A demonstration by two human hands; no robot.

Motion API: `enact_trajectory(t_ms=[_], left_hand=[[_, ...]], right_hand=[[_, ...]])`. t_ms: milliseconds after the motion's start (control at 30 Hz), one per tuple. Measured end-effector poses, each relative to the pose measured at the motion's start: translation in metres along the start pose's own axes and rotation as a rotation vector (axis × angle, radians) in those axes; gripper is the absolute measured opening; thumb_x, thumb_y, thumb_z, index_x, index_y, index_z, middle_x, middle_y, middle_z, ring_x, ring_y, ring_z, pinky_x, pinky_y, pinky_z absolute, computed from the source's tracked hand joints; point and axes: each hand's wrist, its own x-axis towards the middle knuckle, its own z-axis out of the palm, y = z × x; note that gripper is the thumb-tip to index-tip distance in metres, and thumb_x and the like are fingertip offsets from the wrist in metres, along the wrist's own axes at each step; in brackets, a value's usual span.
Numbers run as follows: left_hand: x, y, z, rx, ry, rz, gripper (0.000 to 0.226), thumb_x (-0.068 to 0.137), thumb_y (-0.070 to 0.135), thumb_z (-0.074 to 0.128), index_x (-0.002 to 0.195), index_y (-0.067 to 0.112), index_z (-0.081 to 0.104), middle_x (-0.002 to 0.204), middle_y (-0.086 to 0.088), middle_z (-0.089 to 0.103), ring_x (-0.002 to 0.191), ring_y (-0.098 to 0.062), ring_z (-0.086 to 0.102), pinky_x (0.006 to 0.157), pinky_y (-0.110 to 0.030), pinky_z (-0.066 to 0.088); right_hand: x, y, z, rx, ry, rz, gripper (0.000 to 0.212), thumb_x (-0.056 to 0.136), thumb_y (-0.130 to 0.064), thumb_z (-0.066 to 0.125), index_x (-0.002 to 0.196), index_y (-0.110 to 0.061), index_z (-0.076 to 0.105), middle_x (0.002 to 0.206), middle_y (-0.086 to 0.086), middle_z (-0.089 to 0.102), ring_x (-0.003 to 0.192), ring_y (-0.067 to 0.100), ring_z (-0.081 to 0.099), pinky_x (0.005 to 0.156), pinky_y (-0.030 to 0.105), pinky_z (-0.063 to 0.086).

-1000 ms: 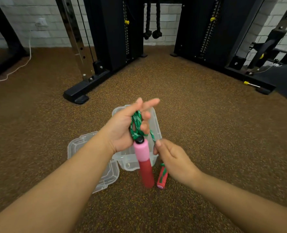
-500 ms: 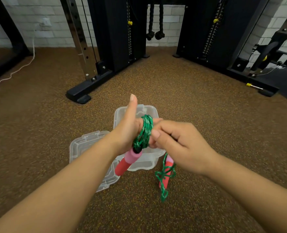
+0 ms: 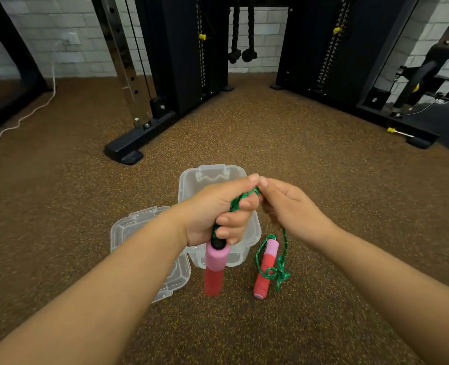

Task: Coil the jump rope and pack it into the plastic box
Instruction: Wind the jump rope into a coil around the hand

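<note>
My left hand (image 3: 218,210) is closed around coils of the green jump rope (image 3: 240,200), and one pink-and-red foam handle (image 3: 215,267) hangs down from that fist. My right hand (image 3: 289,209) pinches the rope at its fingertips beside the left thumb. From there the rope drops in a loose loop (image 3: 276,270) to the second handle (image 3: 265,268), which lies on the floor to the right of the box. The clear plastic box (image 3: 191,180) stands open on the floor right under my hands.
The clear lid (image 3: 128,230) lies on the floor left of the box. Black gym machine frames (image 3: 128,151) stand behind on the brown speckled floor, with more at the right (image 3: 413,135). A white cable (image 3: 33,109) runs along the left.
My left fingers have folded shut over the rope coils. The held handle has swung from slanting left to hanging straight down. My right hand has moved up and right along the rope.
</note>
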Motion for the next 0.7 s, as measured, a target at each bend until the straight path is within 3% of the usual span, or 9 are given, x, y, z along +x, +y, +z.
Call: enact_trajectory(t_ms=[200,300,400,467,567,633,700], left_hand=[[-0.006,0.015,-0.026,-0.390,0.102,0.230,0.056,0.097,0.050,0.031,0.049,0.023,0.043,0.027,0.008,0.028,0.024,-0.007,0.029,0.038,-0.020,0.032],[-0.011,0.020,-0.041,-0.472,0.159,0.299,0.057,0.096,0.052,0.030,0.049,0.024,0.043,0.027,0.007,0.029,0.024,-0.007,0.029,0.038,-0.020,0.034],[-0.013,0.021,-0.043,-0.492,0.227,0.338,0.057,0.097,0.053,0.029,0.049,0.024,0.043,0.027,0.007,0.028,0.025,-0.007,0.026,0.038,-0.019,0.034],[-0.010,0.021,-0.038,-0.485,0.275,0.350,0.055,0.096,0.054,0.030,0.053,0.024,0.046,0.029,0.008,0.029,0.026,-0.007,0.027,0.039,-0.018,0.034],[-0.002,0.016,-0.029,-0.433,0.370,0.373,0.050,0.095,0.054,0.036,0.077,0.018,0.064,0.042,0.008,0.045,0.036,-0.008,0.041,0.045,-0.021,0.039],[0.003,0.011,-0.026,-0.359,0.412,0.385,0.054,0.096,0.053,0.034,0.105,0.011,0.067,0.063,0.003,0.067,0.050,-0.011,0.059,0.054,-0.023,0.050],[0.007,0.007,-0.026,-0.265,0.442,0.355,0.062,0.097,0.054,0.027,0.122,0.008,0.058,0.089,-0.007,0.076,0.071,-0.019,0.072,0.068,-0.028,0.056]], right_hand=[[-0.014,0.027,-0.007,0.154,-0.003,0.155,0.036,0.098,-0.038,0.039,0.070,-0.018,0.050,0.047,-0.012,0.027,0.043,0.007,0.022,0.046,0.026,0.019],[-0.016,0.038,-0.018,0.188,0.020,0.175,0.033,0.091,-0.043,0.044,0.068,-0.019,0.051,0.046,-0.015,0.028,0.040,0.003,0.020,0.041,0.018,0.016],[-0.016,0.048,-0.027,0.051,0.027,0.108,0.035,0.092,-0.045,0.046,0.069,-0.022,0.058,0.049,-0.016,0.034,0.043,0.001,0.028,0.043,0.014,0.026],[-0.020,0.056,-0.027,-0.216,0.009,0.023,0.032,0.096,-0.045,0.046,0.076,-0.026,0.063,0.056,-0.011,0.046,0.051,0.006,0.041,0.050,0.022,0.036],[-0.031,0.057,-0.016,-0.697,-0.133,-0.134,0.030,0.091,-0.053,0.036,0.089,-0.034,0.059,0.071,-0.011,0.062,0.067,0.009,0.058,0.065,0.032,0.048],[-0.037,0.047,-0.003,-0.808,-0.213,-0.286,0.031,0.093,-0.051,0.034,0.089,-0.032,0.057,0.069,-0.016,0.056,0.064,0.001,0.052,0.061,0.026,0.042],[-0.041,0.032,0.007,-0.818,-0.228,-0.432,0.026,0.095,-0.044,0.037,0.082,-0.027,0.052,0.066,-0.017,0.046,0.059,0.000,0.043,0.056,0.026,0.038]])
